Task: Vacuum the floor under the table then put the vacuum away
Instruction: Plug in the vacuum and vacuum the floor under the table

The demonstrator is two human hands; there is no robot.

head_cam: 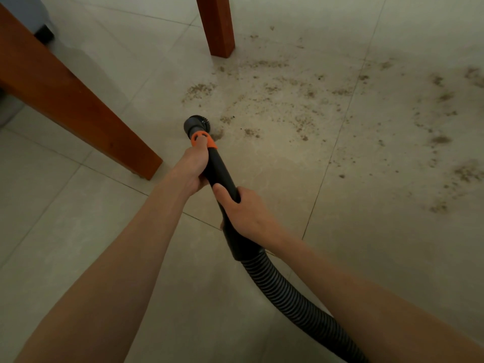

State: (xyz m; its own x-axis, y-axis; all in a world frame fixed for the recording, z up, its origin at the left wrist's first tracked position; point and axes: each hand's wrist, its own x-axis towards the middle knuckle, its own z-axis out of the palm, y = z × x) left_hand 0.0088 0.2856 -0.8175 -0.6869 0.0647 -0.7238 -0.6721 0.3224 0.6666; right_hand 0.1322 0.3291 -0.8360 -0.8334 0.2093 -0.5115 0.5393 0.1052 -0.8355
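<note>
At the far left, a thick reddish wooden desk leg (78, 100) slants across the pale tiled floor (65, 231), its foot resting on a tile near the grout line. Behind it in the top left corner sits a grey object with a dark base (43, 32), too blurred to name. A second wooden desk leg (218, 24) stands at top centre.

Both hands are on the vacuum wand (222, 174), a black tube that runs from the lower right up toward the middle of the view. The left hand (191, 171) grips the wand high up, fingers wrapped round it, with the thumb laid along the tube and its tip on the orange collar (203, 141). Just past the collar is the round black brush nozzle (195, 124), which sits at the floor beside the edge of the dirt. The right hand (246, 213) is curled round the wand lower down, just above the cuff where the ribbed black hose (293, 302) joins and curves off toward the bottom edge.

To the right of the nozzle, brown crumbs and grit (288, 100) lie scattered over several tiles, from the foot of the centre leg across to the right edge, with denser clumps at the far right (466, 171).
</note>
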